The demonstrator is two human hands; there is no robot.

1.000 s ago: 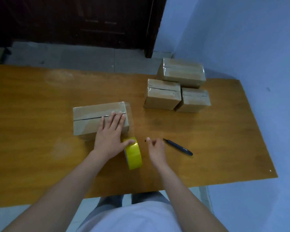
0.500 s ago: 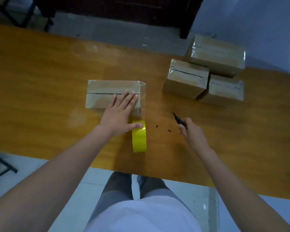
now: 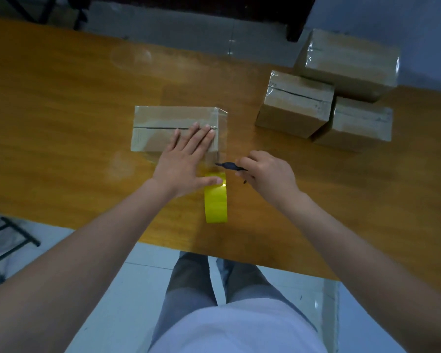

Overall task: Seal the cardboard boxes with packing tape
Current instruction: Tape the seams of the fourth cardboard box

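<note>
A cardboard box (image 3: pixel 163 123) lies on the wooden table (image 3: pixel 61 123), its top seam showing as a dark line, with clear tape running over its right end. My left hand (image 3: pixel 186 161) presses flat on the box's near right corner, thumb resting on the yellow tape roll (image 3: pixel 215 202), which stands on edge just in front of the box. My right hand (image 3: pixel 267 174) grips a dark cutter (image 3: pixel 228 165), its tip pointing left at the strip of tape between box and roll.
Three taped cardboard boxes (image 3: pixel 295 103) are grouped at the table's far right. The table's near edge runs just behind the roll, with my legs below it. A dark metal frame (image 3: pixel 8 240) stands on the floor at the left.
My right hand picked up the cutter from the table and carried it left to the tape beside the box. My left hand stayed pressed on the box and roll.
</note>
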